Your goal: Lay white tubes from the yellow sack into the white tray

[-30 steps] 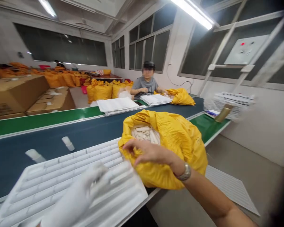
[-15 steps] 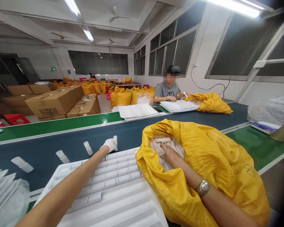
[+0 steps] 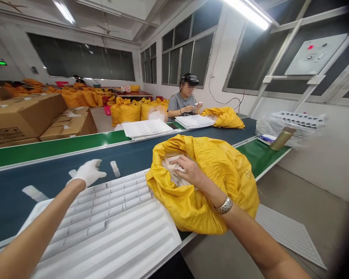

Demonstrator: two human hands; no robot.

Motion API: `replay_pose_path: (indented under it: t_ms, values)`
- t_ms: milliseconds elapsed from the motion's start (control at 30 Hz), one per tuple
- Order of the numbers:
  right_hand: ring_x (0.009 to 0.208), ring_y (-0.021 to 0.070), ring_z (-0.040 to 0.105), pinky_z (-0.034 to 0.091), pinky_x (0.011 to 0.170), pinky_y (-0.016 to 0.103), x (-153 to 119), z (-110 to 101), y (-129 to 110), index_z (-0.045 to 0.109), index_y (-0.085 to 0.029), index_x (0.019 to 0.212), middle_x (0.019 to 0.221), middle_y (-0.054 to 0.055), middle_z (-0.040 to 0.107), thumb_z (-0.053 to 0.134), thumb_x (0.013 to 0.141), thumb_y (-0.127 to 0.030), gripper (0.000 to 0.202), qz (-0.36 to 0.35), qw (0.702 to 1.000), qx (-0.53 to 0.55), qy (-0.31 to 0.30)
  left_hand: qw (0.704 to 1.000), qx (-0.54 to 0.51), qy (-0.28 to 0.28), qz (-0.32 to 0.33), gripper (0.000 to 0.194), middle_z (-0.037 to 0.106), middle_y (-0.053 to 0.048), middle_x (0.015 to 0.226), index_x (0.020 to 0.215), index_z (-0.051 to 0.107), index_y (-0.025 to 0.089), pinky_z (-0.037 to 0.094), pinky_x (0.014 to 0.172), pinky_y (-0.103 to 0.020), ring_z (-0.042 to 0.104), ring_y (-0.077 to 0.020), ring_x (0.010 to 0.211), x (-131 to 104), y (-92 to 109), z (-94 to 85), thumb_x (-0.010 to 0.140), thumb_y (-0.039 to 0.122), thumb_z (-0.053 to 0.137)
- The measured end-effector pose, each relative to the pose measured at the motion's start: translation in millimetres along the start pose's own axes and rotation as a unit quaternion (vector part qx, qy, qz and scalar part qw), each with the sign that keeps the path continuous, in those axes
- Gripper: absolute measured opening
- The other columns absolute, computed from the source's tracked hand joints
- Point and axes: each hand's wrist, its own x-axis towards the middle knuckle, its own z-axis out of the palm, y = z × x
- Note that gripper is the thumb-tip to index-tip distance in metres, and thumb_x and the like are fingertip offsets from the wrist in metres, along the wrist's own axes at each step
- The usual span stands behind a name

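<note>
My left hand (image 3: pixel 88 172), in a white glove, is over the dark conveyor belt with its fingers apart and nothing in them. To its right a short white plastic tube (image 3: pixel 115 169) stands upright on the belt. Another tube (image 3: pixel 72 173) is partly hidden behind the glove, and a further one (image 3: pixel 35 193) is at the left. My bare right hand (image 3: pixel 189 170) reaches into the mouth of a yellow sack (image 3: pixel 221 162), its fingers closed on a white tube (image 3: pixel 178 166) among many others. Below my left hand, a white ribbed tray (image 3: pixel 128 240) holds rows of printed white tubes (image 3: pixel 116 199).
Across the belt (image 3: pixel 61 155) a person (image 3: pixel 182 102) in grey handles small white pieces near stacked white sheets (image 3: pixel 194 121) and another yellow sack (image 3: pixel 225 117). Cartons (image 3: pixel 26 116) stand at the left. A gold cylinder (image 3: pixel 282 138) and bagged items are at the right. A ribbed sheet (image 3: pixel 287 232) lies on the floor.
My left hand has let go of the tube, which now stands on the belt, and moved left. My right hand has closed on a tube in the sack. The view has turned right.
</note>
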Motion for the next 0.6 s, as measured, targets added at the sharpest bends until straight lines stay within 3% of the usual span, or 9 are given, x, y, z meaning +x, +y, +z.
replay_pose_path:
  t_ms: [100, 167, 267, 400, 500, 600]
  values:
    - [0.118, 0.0251, 0.061, 0.047, 0.104, 0.040, -11, -13, -25, 0.059, -0.020, 0.117, 0.122, 0.012, 0.063, 0.060, 0.097, -0.031, 0.022, -0.028, 0.992, 0.118, 0.044, 0.999, 0.022, -0.020, -0.020, 0.038, 0.072, -0.012, 0.114, 0.116, 0.067, 0.008, 0.053, 0.090, -0.037, 0.067, -0.0285, 0.101, -63, -3, -14.7, 0.087, 0.032, 0.061]
    - [0.116, 0.0237, 0.063, 0.050, 0.101, 0.039, -17, -18, -40, 0.053, -0.022, 0.122, 0.124, 0.010, 0.063, 0.056, 0.101, -0.034, 0.024, -0.011, 0.971, 0.232, 0.055, 0.998, 0.028, -0.060, -0.003, 0.031, 0.075, -0.006, 0.107, 0.105, 0.073, 0.017, 0.051, 0.089, -0.034, 0.067, -0.0259, 0.098, -112, 3, -10.0, 0.085, 0.038, 0.062]
    - [0.110, 0.0212, 0.064, 0.052, 0.096, 0.036, -19, -17, -60, 0.048, -0.025, 0.130, 0.121, 0.008, 0.062, 0.051, 0.105, -0.035, 0.027, -0.006, 0.953, 0.304, 0.001, 0.994, 0.039, -0.098, 0.008, 0.028, 0.075, -0.005, 0.100, 0.102, 0.077, 0.025, 0.048, 0.087, -0.036, 0.065, -0.0263, 0.096, -164, 14, 8.0, 0.090, 0.041, 0.056]
    - [0.105, 0.0214, 0.061, 0.050, 0.096, 0.037, -12, 1, -93, 0.042, -0.025, 0.145, 0.119, 0.008, 0.061, 0.053, 0.104, -0.036, 0.044, -0.086, 0.963, 0.224, -0.124, 0.995, 0.053, -0.079, -0.009, 0.033, 0.069, -0.013, 0.100, 0.097, 0.075, 0.020, 0.046, 0.084, -0.044, 0.060, -0.0322, 0.095, -182, 19, 20.6, 0.094, 0.039, 0.048]
    - [0.100, 0.0207, 0.061, 0.052, 0.091, 0.033, -7, 19, -116, 0.051, -0.022, 0.132, 0.111, 0.007, 0.063, 0.059, 0.102, -0.038, 0.035, -0.103, 0.960, 0.204, -0.163, 0.997, 0.038, -0.064, -0.009, 0.033, 0.065, -0.015, 0.095, 0.079, 0.067, 0.016, 0.047, 0.083, -0.045, 0.060, -0.0327, 0.092, -180, 28, 15.0, 0.093, 0.039, 0.048]
    - [0.104, 0.0197, 0.061, 0.050, 0.095, 0.032, -4, 30, -131, 0.060, -0.019, 0.120, 0.111, 0.007, 0.062, 0.058, 0.103, -0.035, 0.023, -0.146, 0.951, 0.207, -0.178, 0.997, -0.035, -0.073, 0.005, 0.033, 0.069, -0.010, 0.098, 0.092, 0.065, 0.018, 0.052, 0.083, -0.037, 0.065, -0.0260, 0.093, -184, 49, 2.6, 0.098, 0.041, 0.042]
